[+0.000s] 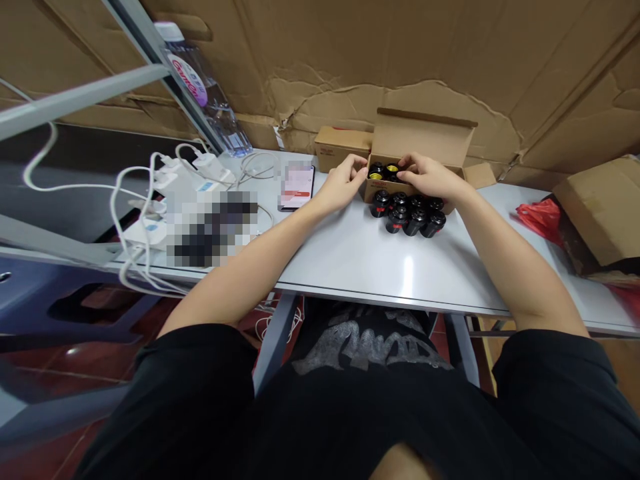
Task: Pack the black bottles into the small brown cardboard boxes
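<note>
A small open cardboard box (417, 192) stands toward the back of the white table, its lid flap raised behind it. Inside it are several black cylinders (376, 175), some with a yellow ring showing. My left hand (344, 181) has its thumb and fingers closed at the box's left front corner. Over the box's opening, my right hand (431, 177) has thumb and fingertips around one of the black cylinders inside, partly hidden by the fingers. In front of the box, several black capped cylinders (415, 220) with red marks stand upright in a cluster.
A closed cardboard box (341, 148) sits left of the open one. Further left are a phone (297, 188), white chargers and cables (173, 183) and a water bottle (207, 100). A red plastic bag (540, 219) and larger carton (603, 207) lie right. Cardboard lines the back.
</note>
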Tool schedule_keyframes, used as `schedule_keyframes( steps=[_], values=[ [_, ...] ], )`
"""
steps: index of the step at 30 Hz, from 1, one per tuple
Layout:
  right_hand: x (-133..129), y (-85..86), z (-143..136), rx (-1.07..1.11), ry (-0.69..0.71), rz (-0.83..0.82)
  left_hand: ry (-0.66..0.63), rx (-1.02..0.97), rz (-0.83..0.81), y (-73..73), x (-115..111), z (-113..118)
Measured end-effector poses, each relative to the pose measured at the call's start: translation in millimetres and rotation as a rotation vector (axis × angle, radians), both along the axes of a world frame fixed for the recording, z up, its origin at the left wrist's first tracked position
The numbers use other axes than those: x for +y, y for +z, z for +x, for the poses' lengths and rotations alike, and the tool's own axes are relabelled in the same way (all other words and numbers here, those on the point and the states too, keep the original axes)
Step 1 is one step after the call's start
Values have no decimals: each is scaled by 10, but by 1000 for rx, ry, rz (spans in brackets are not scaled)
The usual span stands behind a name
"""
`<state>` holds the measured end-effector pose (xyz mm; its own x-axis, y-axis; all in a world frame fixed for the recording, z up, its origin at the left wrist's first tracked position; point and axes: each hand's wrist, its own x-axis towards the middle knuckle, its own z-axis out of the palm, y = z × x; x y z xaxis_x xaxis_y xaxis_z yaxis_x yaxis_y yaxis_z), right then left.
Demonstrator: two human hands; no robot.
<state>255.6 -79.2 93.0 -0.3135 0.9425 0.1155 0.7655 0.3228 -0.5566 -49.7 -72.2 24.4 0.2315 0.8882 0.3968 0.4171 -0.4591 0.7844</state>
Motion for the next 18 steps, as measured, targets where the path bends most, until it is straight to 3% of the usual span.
schedule_keyframes(
  steps=[7, 14, 18],
  values=[
    [3, 17, 12, -8, -21, -45, 1, 31, 14, -1, 11, -4],
    [-49, 68, -58, -69, -36, 62, 0, 44, 19, 12, 8, -14],
    [-56, 77, -46, -90, 24, 33, 5, 42, 22, 15, 3, -14]
  ],
)
